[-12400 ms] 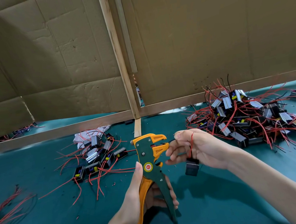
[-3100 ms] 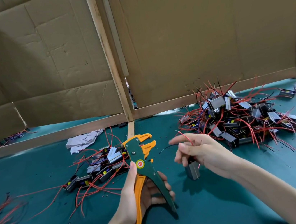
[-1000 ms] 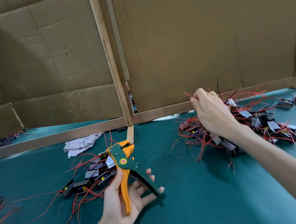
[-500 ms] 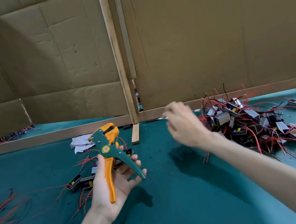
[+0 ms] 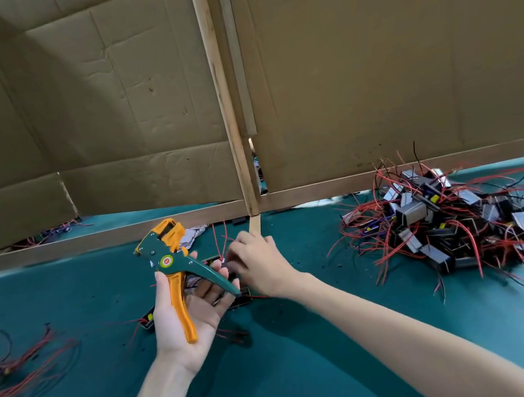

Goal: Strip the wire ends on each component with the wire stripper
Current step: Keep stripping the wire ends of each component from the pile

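A: Tool, where's it at?
B: The green-and-orange pistol-grip wire stripper (image 5: 170,260) lies across the left hand (image 5: 202,309). Palm up, fingers loose and nearly straight, orange handle in the palm, handles spread, head pointing up-left.
A: Other hand?
B: The right hand (image 5: 259,265) is knuckles-up, just beside the green handle, fingers bent down by thin red wires (image 5: 216,237). Blurred, so can't tell if it grips anything.
A: Parts?
B: Big heap of black-and-silver block components (image 5: 450,223) w/ red leads, well to the right on the teal table cloth (image 5: 308,358), near the brown cardboard wall (image 5: 370,67).
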Tool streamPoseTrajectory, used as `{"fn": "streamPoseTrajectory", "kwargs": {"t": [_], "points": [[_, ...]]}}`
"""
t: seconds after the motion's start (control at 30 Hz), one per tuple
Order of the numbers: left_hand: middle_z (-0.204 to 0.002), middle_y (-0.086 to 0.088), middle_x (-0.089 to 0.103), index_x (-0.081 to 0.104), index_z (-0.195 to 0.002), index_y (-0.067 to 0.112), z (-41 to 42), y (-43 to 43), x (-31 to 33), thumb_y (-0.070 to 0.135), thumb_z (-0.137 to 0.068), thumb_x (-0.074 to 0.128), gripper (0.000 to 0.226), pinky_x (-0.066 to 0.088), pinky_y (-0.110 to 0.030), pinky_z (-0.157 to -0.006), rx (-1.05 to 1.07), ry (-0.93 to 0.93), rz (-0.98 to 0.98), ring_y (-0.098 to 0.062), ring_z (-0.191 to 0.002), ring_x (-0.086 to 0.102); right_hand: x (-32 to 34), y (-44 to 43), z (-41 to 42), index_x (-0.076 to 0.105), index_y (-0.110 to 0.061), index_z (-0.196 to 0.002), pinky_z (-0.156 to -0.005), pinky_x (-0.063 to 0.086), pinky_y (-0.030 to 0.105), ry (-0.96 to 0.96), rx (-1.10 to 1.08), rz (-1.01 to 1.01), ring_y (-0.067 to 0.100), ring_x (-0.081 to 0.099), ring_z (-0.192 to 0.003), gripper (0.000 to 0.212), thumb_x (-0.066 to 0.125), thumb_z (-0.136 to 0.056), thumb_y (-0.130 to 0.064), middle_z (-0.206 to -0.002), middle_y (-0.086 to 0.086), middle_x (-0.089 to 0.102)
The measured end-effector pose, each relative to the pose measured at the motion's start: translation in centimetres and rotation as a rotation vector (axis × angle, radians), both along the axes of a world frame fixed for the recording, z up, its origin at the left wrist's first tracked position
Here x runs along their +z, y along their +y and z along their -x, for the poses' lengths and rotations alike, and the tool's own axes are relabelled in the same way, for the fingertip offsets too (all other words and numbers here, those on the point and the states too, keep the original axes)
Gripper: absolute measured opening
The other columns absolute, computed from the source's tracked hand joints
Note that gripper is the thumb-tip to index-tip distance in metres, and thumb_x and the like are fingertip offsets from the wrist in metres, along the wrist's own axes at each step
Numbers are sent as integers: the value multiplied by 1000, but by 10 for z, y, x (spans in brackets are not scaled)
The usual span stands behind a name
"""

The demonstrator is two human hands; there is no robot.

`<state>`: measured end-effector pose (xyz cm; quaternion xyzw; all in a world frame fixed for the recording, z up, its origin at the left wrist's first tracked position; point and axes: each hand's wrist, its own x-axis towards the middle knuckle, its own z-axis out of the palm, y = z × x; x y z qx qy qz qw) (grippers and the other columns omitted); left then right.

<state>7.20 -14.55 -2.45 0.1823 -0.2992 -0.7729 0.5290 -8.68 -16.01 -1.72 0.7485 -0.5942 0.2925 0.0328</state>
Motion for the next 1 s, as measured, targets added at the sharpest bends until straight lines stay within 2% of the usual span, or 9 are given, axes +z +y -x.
{"fn": "streamPoseTrajectory", "kwargs": {"t": [0.1, 0.2, 0.27, 0.33, 0.43, 0.53, 0.67, 0.87, 1.0], "points": [[-103, -16, 70, 71, -106, 16, -2, 1, 1, 63, -90, 43, 57, 57, -43, -73, -26, 47, 1, -27, -95, 69, 11, 3, 7, 63, -11, -105, -89, 29, 37, -259, -53, 28, 21, 42, -110, 15, 52, -98, -18, -119, 6, 47], [-102, -14, 69, 67, -115, 18, -1, 3, 1, 61, -91, 43, 55, 57, -42, -74, -71, 63, 7, -25, -92, 69, 27, 9, 20, 62, -10, -96, -93, 44, 35, -667, -19, -134, 18, 53, -94, 6, 55, -97, -10, -109, 5, 53], [-101, -12, 69, 66, -116, 19, 0, 5, 0, 61, -92, 41, 54, 57, -42, -76, -102, 57, 14, -23, -90, 68, 36, 16, 28, 60, -11, -94, -80, 50, 22, -876, 21, -210, 14, 55, -77, 4, 58, -95, -8, -96, 7, 60], [-101, -11, 68, 67, -115, 19, 2, 7, 0, 62, -93, 40, 55, 56, -42, -77, -133, 42, 19, -23, -88, 68, 40, 24, 36, 58, -13, -89, -62, 40, 8, -701, 1, -114, 8, 50, -68, 8, 60, -93, -7, -93, 7, 62], [-100, -10, 66, 66, -117, 20, 4, 12, 1, 63, -91, 41, 56, 56, -42, -76, -176, 27, 26, -23, -85, 67, 36, 41, 51, 60, -9, -85, -75, 45, 19, -509, 43, -113, 18, 59, -80, 10, 63, -89, 0, -94, 10, 65], [-98, -11, 67, 66, -119, 20, 8, 15, -2, 62, -90, 41, 57, 56, -42, -74, -219, 12, 15, -24, -83, 67, 23, 64, 76, 61, -11, -80, -91, 50, 34, -533, 77, -249, 31, 65, -97, 18, 67, -83, 6, -104, 17, 68], [-98, -14, 67, 63, -125, 19, 16, 19, -7, 63, -90, 40, 60, 56, -43, -73, -267, -39, 2, -26, -84, 67, 0, 90, 106, 62, -7, -81, -81, 50, 37, -667, 60, -311, 30, 64, -80, 10, 67, -87, -2, -88, 10, 69], [-95, -16, 66, 68, -118, 19, 19, 22, -12, 62, -89, 41, 59, 56, -45, -72, -301, -95, 11, -27, -82, 66, -17, 92, 120, 46, -14, -96, -81, 49, 26, -904, -42, -202, 22, 72, -92, 37, 43, -88, 22, -97, 6, 57], [-96, -19, 66, 65, -122, 18, 21, 24, -15, 63, -89, 38, 62, 56, -48, -72, -327, -120, 3, -29, -82, 67, -22, 90, 125, 50, -16, -108, -77, 49, 12, -908, -72, -280, 6, 71, -93, 33, 49, -92, 13, -106, -2, 67]]}}
